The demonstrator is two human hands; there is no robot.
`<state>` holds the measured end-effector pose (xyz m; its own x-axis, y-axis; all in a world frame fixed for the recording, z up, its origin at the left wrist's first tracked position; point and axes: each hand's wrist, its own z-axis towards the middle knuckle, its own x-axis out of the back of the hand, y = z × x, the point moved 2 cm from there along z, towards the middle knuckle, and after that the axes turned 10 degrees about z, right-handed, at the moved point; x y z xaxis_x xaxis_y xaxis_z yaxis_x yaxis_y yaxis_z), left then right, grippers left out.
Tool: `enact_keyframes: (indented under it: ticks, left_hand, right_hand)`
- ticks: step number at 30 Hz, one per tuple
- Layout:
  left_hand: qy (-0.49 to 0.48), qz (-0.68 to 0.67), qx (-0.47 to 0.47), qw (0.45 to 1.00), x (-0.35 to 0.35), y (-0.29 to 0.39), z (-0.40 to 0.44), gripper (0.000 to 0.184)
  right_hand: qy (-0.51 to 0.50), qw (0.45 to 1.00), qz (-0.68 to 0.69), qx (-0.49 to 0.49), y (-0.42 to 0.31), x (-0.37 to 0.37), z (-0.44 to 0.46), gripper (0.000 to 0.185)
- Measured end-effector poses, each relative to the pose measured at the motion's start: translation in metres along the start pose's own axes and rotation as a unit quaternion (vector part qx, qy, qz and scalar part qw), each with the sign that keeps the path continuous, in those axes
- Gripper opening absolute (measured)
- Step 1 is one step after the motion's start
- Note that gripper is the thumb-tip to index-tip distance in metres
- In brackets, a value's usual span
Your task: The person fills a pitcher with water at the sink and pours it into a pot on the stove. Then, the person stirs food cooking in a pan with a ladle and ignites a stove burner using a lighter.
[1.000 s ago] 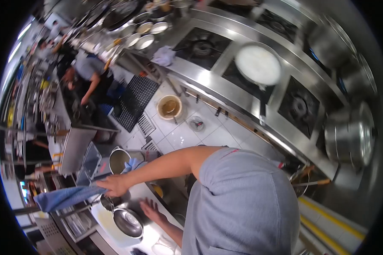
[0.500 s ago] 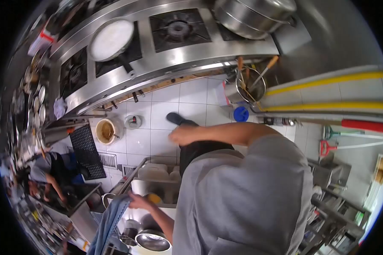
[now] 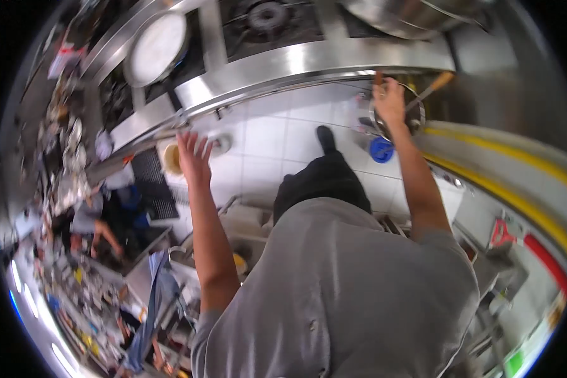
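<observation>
My right hand is over the metal pot of long-handled utensils, its fingers around a wooden-handled utensil whose lower part is hidden. Another utensil with a wooden handle leans out of the same pot. My left hand is raised with fingers spread and holds nothing. It is nearest the stove's front edge, below the handle of a frying pan. That pan has white contents and sits on a burner.
A large steel pot stands on the stove at upper right. On the tiled floor are a blue-lidded container and a cream bucket. Yellow pipes run along the right. A blue cloth hangs at lower left; co-workers are farther left.
My left hand has let go of the blue cloth and risen toward the stove. My right hand has reached from in front of my body to the utensil pot. The view has shifted.
</observation>
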<state>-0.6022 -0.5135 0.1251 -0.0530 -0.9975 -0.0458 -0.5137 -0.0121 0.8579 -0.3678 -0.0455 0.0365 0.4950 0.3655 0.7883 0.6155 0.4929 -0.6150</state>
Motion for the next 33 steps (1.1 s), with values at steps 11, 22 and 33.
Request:
enact_keyframes:
  ticks: [11, 22, 33]
  left_hand:
    - [0.003, -0.063, 0.044, 0.997, -0.025, 0.054, 0.108, 0.06]
    - [-0.17, -0.13, 0.095, 0.972, -0.029, 0.055, 0.124, 0.03]
    - [-0.138, 0.179, 0.033, 0.974, 0.018, 0.083, 0.123, 0.027]
  right_hand:
    - [-0.044, 0.998, 0.035, 0.035, 0.038, 0.028, 0.057, 0.031]
    - [-0.352, 0.865, -0.343, -0.105, 0.214, 0.028, -0.083, 0.025]
    - [-0.115, 0.847, 0.189, -0.483, 0.087, 0.005, -0.197, 0.023]
